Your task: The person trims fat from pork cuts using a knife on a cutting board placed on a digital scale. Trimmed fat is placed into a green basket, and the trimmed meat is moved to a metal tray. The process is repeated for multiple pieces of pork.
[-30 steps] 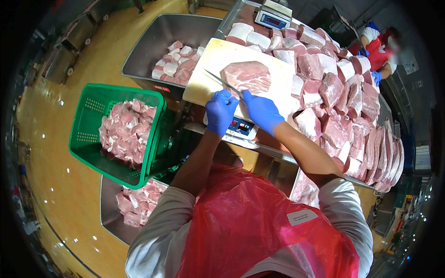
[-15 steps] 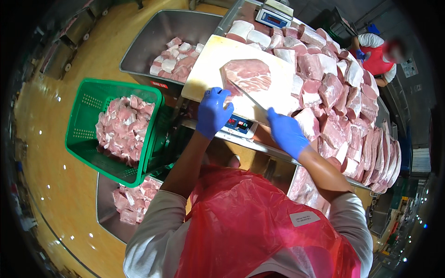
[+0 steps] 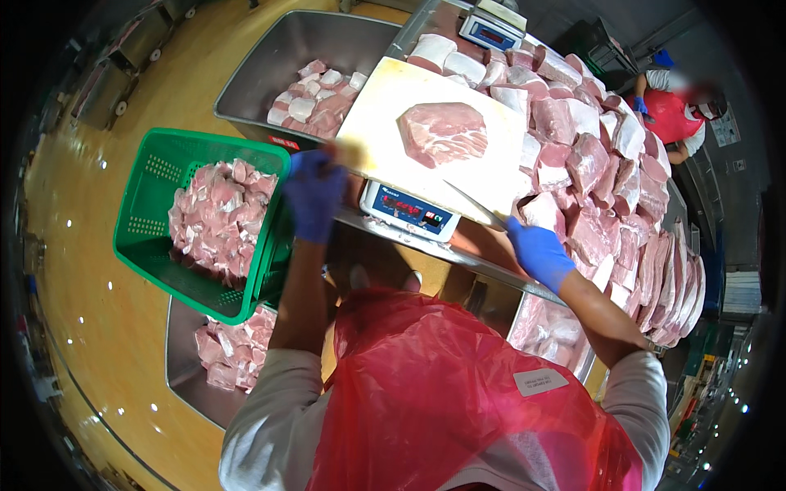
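Note:
A large slab of raw meat (image 3: 444, 134) lies on the white cutting board (image 3: 381, 98), which rests over a scale (image 3: 408, 211) with a lit display. My right hand (image 3: 540, 255), in a blue glove, is closed around the handle of a knife. The knife's blade (image 3: 473, 201) points left over the board's near edge, apart from the slab. Gloved in blue too, my left hand (image 3: 313, 196) is off the board's left corner, near the green basket. Motion smears its fingers, and a blurred pinkish patch shows beside them; whether it holds anything is unclear.
The green basket (image 3: 135, 200) on the left holds meat trimmings. Metal bins (image 3: 246, 86) with meat pieces stand behind and below it. Many meat chunks (image 3: 585, 159) are heaped right of the board, with another scale (image 3: 491, 33) behind. A person (image 3: 675, 110) in a red apron works at far right.
My left hand has moved left from the slab's near edge toward the green basket. My right hand has drawn the knife back, right and nearer, off the slab.

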Demonstrator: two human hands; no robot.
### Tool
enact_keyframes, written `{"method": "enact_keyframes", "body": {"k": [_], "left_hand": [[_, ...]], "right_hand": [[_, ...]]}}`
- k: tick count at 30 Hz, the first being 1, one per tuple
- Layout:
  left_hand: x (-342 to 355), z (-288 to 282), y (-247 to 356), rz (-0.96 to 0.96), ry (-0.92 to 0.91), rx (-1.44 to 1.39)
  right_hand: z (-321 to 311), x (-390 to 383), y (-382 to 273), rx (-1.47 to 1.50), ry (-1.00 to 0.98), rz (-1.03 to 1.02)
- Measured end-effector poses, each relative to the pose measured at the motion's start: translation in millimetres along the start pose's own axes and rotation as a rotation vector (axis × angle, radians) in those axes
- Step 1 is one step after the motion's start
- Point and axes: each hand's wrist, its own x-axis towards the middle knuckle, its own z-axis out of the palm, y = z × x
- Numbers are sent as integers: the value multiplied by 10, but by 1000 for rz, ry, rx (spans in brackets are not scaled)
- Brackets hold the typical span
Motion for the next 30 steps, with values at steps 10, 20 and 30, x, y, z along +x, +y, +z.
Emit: {"method": "enact_keyframes", "body": {"k": [10,20,30], "left_hand": [[794,-387,-287,910,161,315],[213,1217,444,229,-373,-152],[-89,1068,480,77,-129,-151]], "right_hand": [[298,291,-401,776,576,220],[16,603,-639,795,723,140],[-108,1079,-1103,598,454,120]]}}
